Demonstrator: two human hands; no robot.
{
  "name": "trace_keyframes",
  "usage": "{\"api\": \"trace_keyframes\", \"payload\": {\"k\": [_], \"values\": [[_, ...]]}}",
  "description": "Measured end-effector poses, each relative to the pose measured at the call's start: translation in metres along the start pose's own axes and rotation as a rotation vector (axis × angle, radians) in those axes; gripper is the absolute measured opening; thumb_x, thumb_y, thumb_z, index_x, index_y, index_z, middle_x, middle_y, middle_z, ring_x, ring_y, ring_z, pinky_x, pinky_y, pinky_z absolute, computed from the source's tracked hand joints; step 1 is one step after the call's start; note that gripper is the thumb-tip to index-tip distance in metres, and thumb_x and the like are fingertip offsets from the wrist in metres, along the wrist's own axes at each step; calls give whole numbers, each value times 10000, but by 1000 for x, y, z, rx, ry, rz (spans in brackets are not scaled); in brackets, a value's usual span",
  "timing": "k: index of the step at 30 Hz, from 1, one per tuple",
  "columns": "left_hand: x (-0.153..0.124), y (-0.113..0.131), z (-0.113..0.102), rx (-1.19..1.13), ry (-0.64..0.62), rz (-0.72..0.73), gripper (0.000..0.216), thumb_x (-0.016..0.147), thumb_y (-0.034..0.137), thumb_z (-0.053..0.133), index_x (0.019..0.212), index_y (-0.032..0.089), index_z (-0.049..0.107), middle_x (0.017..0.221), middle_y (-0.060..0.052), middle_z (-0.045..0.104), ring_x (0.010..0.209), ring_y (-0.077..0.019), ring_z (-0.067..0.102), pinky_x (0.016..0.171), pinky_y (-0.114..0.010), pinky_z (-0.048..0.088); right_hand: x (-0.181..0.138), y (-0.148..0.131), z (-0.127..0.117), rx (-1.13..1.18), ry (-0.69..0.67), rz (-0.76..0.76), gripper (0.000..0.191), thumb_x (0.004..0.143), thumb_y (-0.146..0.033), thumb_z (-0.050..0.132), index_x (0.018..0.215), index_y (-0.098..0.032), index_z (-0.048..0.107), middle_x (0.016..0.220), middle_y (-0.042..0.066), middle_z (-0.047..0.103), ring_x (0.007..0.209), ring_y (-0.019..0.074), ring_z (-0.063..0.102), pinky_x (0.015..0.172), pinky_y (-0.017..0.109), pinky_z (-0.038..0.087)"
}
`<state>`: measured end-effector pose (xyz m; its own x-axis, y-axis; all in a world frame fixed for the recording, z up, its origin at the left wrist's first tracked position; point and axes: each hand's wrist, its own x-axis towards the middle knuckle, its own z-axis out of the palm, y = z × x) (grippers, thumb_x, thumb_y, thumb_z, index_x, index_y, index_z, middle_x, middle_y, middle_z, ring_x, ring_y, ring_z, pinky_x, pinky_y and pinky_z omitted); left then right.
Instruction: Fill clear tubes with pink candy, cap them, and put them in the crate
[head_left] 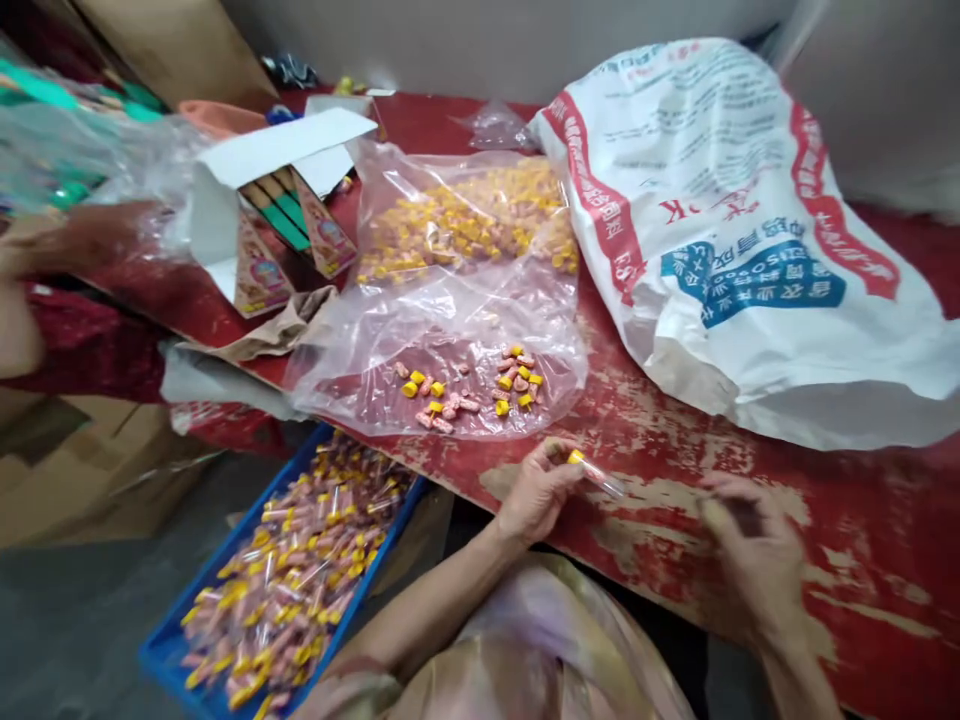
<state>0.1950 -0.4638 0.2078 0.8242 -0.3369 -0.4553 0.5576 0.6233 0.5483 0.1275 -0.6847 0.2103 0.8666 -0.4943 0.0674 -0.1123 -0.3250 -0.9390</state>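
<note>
My left hand [541, 490] pinches a small clear tube [600, 474] by its yellow-capped end, just over the table's near edge. Pinkish filling shows inside the tube, and its clear end points right. To the right, my right hand [750, 540] hovers above the red table, fingers curled. Motion blur hides whether its fingertips meet or hold anything. Ahead of my left hand lies a clear plastic bag [345, 350]. On its near part are loose yellow caps and pink pieces [517, 380]. A heap of similar yellow and pink pieces [472, 220] fills its far part.
A blue tray [176, 625] full of yellow-capped tubes stands low at the left. A white printed sack [720, 190] covers the table's right rear. At the left rear is an open white box [210, 220] with triangular printed packs. Another person's arm [82, 240] reaches in there.
</note>
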Motion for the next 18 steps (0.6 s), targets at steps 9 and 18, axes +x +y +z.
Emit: {"api": "trace_keyframes", "payload": {"k": [9, 18], "values": [[-4, -36, 14, -78, 10, -125, 370, 534, 186, 827, 775, 126, 554, 681, -26, 647, 615, -124, 633, 605, -223, 501, -22, -3, 44, -334, -296, -513, 274, 892, -371, 487, 1090, -213, 593, 967, 19, 691, 782, 138, 678, 684, 184, 541], [22, 46, -18, 972, 252, 635, 129, 810, 185, 532, 845, 170, 655, 829, -39, 643, 803, -154, 582, 774, -290, 454, 46, -5, 41, -568, -497, -548, 365, 881, -499, 400, 712, -237, 588, 693, 15, 652, 546, 148, 625, 450, 212, 465]]}}
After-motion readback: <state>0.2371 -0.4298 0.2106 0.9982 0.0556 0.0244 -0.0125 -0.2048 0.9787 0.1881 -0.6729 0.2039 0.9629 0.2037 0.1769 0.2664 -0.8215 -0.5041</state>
